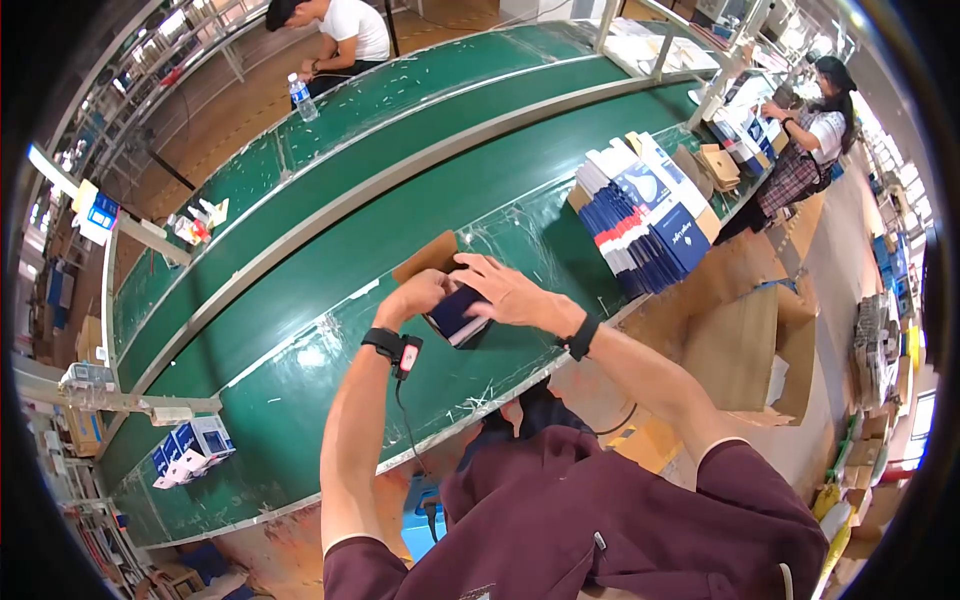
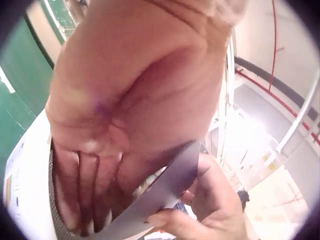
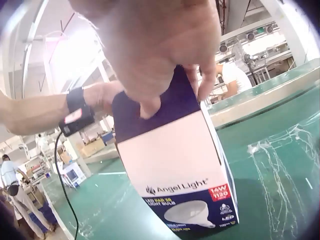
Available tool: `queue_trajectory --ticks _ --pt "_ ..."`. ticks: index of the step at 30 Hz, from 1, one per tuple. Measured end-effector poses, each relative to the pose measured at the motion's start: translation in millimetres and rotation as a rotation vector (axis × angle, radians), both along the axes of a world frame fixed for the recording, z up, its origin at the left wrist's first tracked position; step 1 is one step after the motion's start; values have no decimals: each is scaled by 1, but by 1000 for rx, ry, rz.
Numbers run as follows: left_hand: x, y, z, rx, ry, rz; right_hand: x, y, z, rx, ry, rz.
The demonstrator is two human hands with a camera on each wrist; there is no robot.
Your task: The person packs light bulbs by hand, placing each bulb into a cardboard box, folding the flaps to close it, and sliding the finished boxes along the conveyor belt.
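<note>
A light bulb box [image 3: 167, 155], white and dark blue with a printed bulb, stands upright on the green bench, its top end open. A brown inner flap [image 1: 428, 254] sticks up at its far side in the head view. My left hand [image 1: 420, 293] reaches into the open top; in the left wrist view its extended fingers [image 2: 87, 185] lie down inside the box walls. My right hand [image 1: 515, 298] pinches the dark blue top edge, thumb on the outer face. The box's contents are hidden behind my left hand.
Flattened bulb boxes [image 1: 640, 215] are stacked to the right on the bench. A large open carton [image 1: 740, 350] stands on the floor at right. Several small boxes [image 1: 195, 448] sit at left. A person [image 1: 345, 35] sits across the bench; another [image 1: 825, 130] stands at far right.
</note>
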State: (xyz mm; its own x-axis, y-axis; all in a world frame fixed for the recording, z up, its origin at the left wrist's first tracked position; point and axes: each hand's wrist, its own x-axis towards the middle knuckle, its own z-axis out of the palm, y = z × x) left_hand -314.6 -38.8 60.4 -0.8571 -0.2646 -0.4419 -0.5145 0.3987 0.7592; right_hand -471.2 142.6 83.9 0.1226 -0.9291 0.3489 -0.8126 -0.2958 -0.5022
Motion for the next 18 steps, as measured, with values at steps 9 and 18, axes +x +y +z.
queue_trajectory --ticks 9,18 --pt "-6 3 -22 301 15 -61 -23 -8 32 482 138 91" --pt "1 13 -13 301 -55 -14 -23 69 3 56 -72 -106"
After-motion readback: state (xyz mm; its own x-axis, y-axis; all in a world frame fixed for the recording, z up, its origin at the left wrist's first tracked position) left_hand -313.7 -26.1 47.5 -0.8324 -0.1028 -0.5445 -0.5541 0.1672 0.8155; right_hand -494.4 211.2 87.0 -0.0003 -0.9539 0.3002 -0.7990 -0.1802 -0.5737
